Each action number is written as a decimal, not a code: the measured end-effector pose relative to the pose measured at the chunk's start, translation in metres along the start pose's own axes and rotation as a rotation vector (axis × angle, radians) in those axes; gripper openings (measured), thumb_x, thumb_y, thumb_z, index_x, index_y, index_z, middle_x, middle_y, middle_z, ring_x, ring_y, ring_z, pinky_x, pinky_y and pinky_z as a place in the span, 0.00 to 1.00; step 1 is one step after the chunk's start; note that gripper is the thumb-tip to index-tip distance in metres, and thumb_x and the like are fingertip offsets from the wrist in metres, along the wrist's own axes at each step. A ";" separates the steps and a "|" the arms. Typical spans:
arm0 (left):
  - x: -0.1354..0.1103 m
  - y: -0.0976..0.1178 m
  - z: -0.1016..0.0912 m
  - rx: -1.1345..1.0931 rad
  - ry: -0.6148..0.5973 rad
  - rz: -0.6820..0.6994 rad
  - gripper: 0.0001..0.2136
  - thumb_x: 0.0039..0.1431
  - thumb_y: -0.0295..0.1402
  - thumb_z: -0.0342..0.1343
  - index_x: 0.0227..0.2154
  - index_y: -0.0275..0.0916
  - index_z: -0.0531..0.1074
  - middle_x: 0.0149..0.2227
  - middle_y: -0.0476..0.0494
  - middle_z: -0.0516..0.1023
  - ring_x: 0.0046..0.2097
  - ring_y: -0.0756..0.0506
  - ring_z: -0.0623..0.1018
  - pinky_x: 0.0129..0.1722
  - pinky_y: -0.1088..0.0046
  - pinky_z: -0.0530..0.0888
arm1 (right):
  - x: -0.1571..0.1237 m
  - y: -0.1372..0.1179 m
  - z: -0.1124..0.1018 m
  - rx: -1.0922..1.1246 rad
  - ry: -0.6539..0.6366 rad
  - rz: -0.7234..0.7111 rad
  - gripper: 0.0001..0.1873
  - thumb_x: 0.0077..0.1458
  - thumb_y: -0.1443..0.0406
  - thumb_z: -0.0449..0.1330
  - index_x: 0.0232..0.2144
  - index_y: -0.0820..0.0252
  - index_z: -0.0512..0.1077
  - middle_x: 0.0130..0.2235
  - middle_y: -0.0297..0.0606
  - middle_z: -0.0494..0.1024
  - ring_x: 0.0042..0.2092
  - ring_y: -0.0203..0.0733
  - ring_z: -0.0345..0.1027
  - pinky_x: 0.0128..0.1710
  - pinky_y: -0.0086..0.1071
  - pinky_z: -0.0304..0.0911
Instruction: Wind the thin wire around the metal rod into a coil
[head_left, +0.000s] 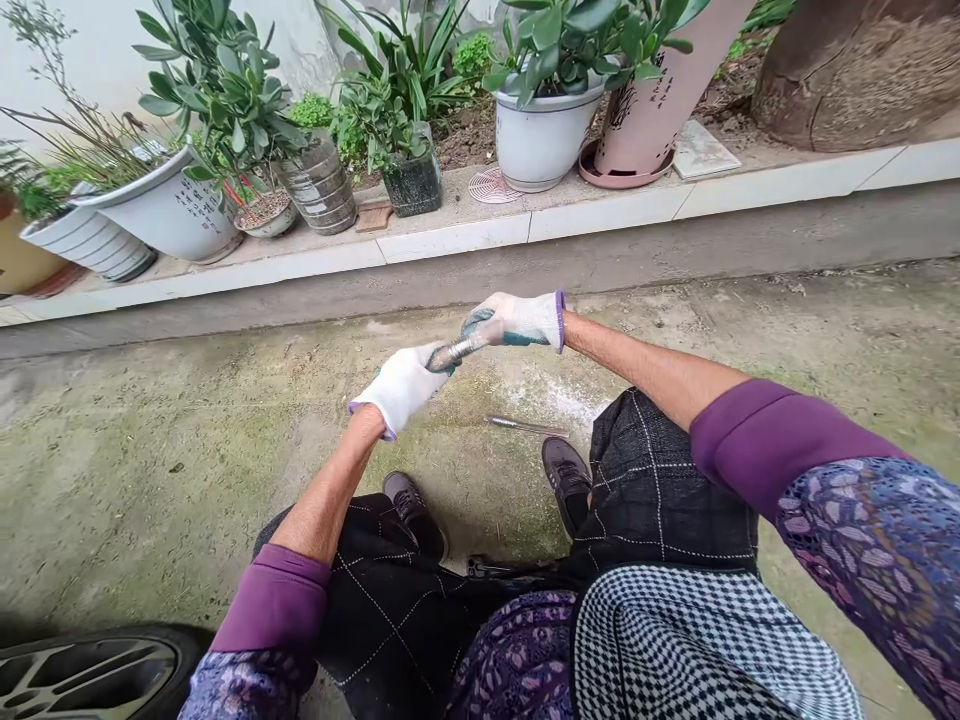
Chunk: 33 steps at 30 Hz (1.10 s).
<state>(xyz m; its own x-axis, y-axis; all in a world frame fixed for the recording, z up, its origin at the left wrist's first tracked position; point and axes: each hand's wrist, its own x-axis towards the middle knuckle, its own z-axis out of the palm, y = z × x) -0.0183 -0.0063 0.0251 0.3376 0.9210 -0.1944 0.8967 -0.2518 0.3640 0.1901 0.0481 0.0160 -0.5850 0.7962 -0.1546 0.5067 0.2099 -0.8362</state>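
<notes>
Both my hands wear white knit gloves with green palms and purple cuffs, held out over the concrete. Between them slants a short metal rod (pixel 459 349) with a ridged, shiny section. My left hand (pixel 406 385) is wrapped around its lower end. At the upper end, my right hand (pixel 517 318) closes on a pale, blurred part; whether that is the same piece I cannot tell. Below, a thin metal rod (pixel 525 426) with a coiled or threaded end lies on the ground by my shoe. White powder (pixel 562 398) is scattered beside it.
A raised, tile-edged planter ledge (pixel 457 233) runs across ahead. On it stand several potted plants, among them a white pot (pixel 544 140) and a pink planter (pixel 637 110). A car wheel (pixel 97 670) is at the lower left. My shoes (pixel 566 475) rest on mossy concrete.
</notes>
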 end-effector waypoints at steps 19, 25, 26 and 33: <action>0.015 -0.003 0.020 0.373 -0.113 0.020 0.14 0.63 0.37 0.49 0.44 0.43 0.76 0.35 0.41 0.81 0.35 0.41 0.79 0.36 0.69 0.71 | 0.002 -0.004 -0.003 -0.048 0.067 0.068 0.10 0.50 0.70 0.56 0.30 0.65 0.78 0.21 0.29 0.66 0.22 0.28 0.53 0.23 0.27 0.47; 0.011 -0.006 0.008 -0.234 0.086 -0.006 0.15 0.58 0.38 0.53 0.44 0.39 0.77 0.30 0.48 0.77 0.26 0.50 0.72 0.28 0.76 0.68 | 0.003 0.001 0.006 0.127 0.032 0.066 0.08 0.51 0.68 0.58 0.30 0.65 0.76 0.18 0.28 0.65 0.20 0.28 0.50 0.20 0.27 0.46; 0.012 -0.008 0.008 -0.303 0.113 -0.056 0.16 0.57 0.38 0.53 0.45 0.38 0.76 0.29 0.49 0.76 0.24 0.51 0.69 0.25 0.77 0.67 | 0.002 0.000 0.011 0.134 0.030 0.067 0.08 0.51 0.66 0.58 0.30 0.65 0.77 0.18 0.29 0.65 0.20 0.29 0.49 0.20 0.27 0.46; 0.027 -0.022 0.018 0.161 0.087 -0.171 0.13 0.62 0.35 0.49 0.40 0.39 0.77 0.33 0.42 0.79 0.32 0.46 0.76 0.33 0.72 0.70 | -0.011 -0.017 0.032 -0.123 -0.005 -0.064 0.09 0.51 0.65 0.60 0.31 0.62 0.79 0.23 0.33 0.73 0.24 0.33 0.59 0.23 0.28 0.48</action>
<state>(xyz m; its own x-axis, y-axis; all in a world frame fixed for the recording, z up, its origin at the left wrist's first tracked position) -0.0240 0.0185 -0.0042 0.1576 0.9747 -0.1587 0.9751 -0.1282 0.1810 0.1671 0.0176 0.0151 -0.6219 0.7759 -0.1060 0.5415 0.3283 -0.7739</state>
